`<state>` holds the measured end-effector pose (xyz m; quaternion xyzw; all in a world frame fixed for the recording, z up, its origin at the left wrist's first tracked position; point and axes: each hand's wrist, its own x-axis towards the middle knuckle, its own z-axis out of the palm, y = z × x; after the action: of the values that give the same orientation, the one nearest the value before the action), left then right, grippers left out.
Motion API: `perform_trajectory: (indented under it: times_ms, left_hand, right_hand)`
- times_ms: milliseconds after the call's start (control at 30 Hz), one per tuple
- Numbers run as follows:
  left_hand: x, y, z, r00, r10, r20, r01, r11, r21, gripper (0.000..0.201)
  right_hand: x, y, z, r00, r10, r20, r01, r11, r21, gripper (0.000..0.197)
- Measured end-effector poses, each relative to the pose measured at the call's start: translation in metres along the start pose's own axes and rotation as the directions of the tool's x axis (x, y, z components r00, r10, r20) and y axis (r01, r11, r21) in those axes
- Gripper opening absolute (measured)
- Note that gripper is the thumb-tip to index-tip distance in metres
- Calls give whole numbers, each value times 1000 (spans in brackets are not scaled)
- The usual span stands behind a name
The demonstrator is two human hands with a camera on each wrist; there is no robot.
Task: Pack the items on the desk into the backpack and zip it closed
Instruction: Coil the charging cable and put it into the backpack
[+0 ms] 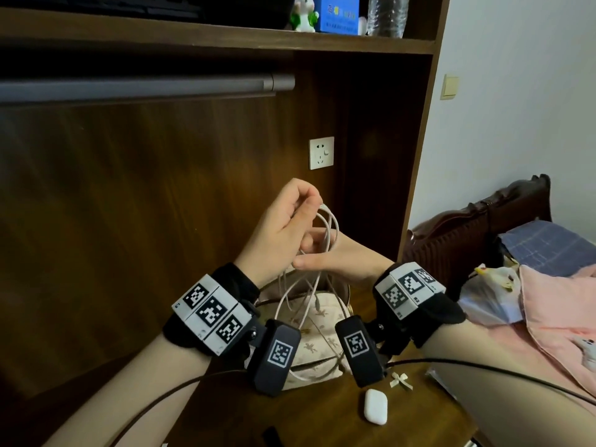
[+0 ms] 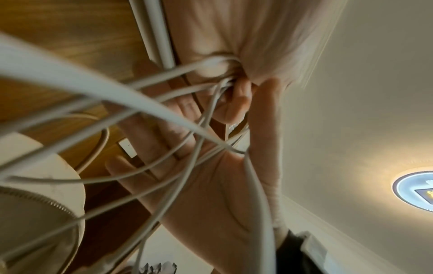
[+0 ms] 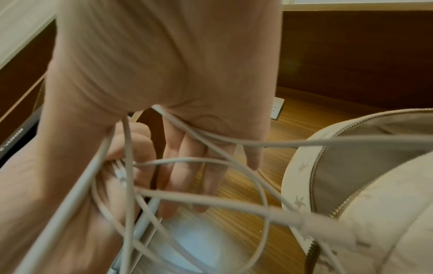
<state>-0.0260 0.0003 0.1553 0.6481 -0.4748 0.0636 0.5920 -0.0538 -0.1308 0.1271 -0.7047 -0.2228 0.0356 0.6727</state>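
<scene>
Gathering a white charging cable into loose loops above the desk, a person works both hands over a small cream backpack whose top zip stands open. The left hand is curled, pinching a bunch of loops between thumb and fingertips; the right hand lies flat with straight fingers apart, the loops draped over and around them. Strands hang down toward the bag's mouth, and the right wrist view shows one plug end dangling just beside the zip teeth.

By these pictures the task is at an early packing step: the cable is being coiled, not yet stowed. The next move likely calls for tightening the hank into one bundle, slipping the flat hand free and lowering the coil through the opening without a loop snagging on the zip.

A white earbud case and a small cream bow lie on the desk near the bag, seemingly still to be packed. Behind, a wall socket sits in the wood panel; a shelf above holds a blue box and a figurine. A bed with pink bedding stands to the right. The wrist-worn cameras and their black leads hang close to the trailing strands and could tangle.
</scene>
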Motion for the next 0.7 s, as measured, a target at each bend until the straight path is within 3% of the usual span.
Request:
perform_trajectory:
  times_ms: [133, 267, 300, 367, 433, 600, 700]
  left_hand:
    - [-3, -9, 2, 1000, -1, 7, 1, 1000, 31, 4]
    - [-10, -20, -3, 998, -25, 53, 20, 995, 100, 7]
    - [-11, -23, -5, 997, -45, 55, 39, 993, 114, 7]
    - [-13, -28, -9, 994, -83, 66, 76, 991, 109, 9]
    - [-16, -33, -13, 988, -128, 88, 123, 990, 64, 16]
    - [-26, -50, -19, 946, -308, 103, 292, 945, 147, 73]
    - [-36, -60, -13, 904, -412, 118, 384, 901, 202, 101]
  right_hand:
    - [-1, 8, 1, 995, 69, 75, -72, 996, 45, 29]
    - [-2, 13, 2, 977, 197, 85, -197, 980, -9, 52]
    - [-2, 14, 2, 968, 230, 96, -228, 973, -27, 47]
    - [-2, 18, -2, 962, 261, 85, -256, 964, -67, 16]
    - [-3, 17, -4, 961, 275, 33, -271, 958, -96, 19]
    - [0, 21, -7, 965, 165, -202, -175, 984, -34, 15]
    - [6, 19, -5, 928, 49, -368, -48, 999, 14, 20]
